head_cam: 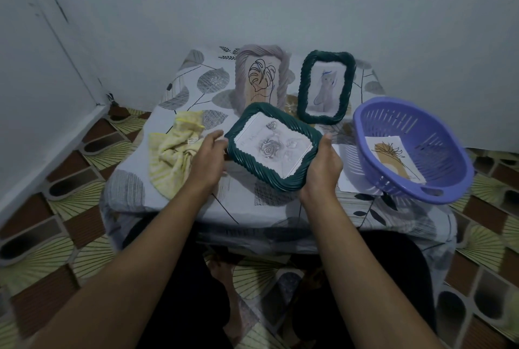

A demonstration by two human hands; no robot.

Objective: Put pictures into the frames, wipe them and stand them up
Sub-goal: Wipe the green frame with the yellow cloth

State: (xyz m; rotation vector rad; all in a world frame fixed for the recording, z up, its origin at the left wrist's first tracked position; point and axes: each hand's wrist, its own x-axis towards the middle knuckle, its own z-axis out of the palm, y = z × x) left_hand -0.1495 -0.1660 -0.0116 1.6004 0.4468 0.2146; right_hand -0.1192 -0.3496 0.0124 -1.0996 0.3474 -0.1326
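Note:
I hold a dark green rope-edged frame [273, 146] with a grey rose drawing in it, tilted above the middle of the table. My left hand [206, 163] grips its left edge and my right hand [323, 169] grips its lower right corner. Behind it two frames stand upright: a pale mauve frame [262, 79] with a leaf line drawing, and a second dark green frame [325, 87] with a figure sketch. A crumpled yellow cloth [174, 152] lies left of my left hand. A loose picture [396, 157] of a plant lies in the purple basket [455, 169].
The small table [179, 90] has a leaf-print cover and stands against the wall in a corner. The purple basket overhangs its right front edge, with a white sheet [348, 177] partly under it. Patterned floor lies on both sides, and my legs are under the front edge.

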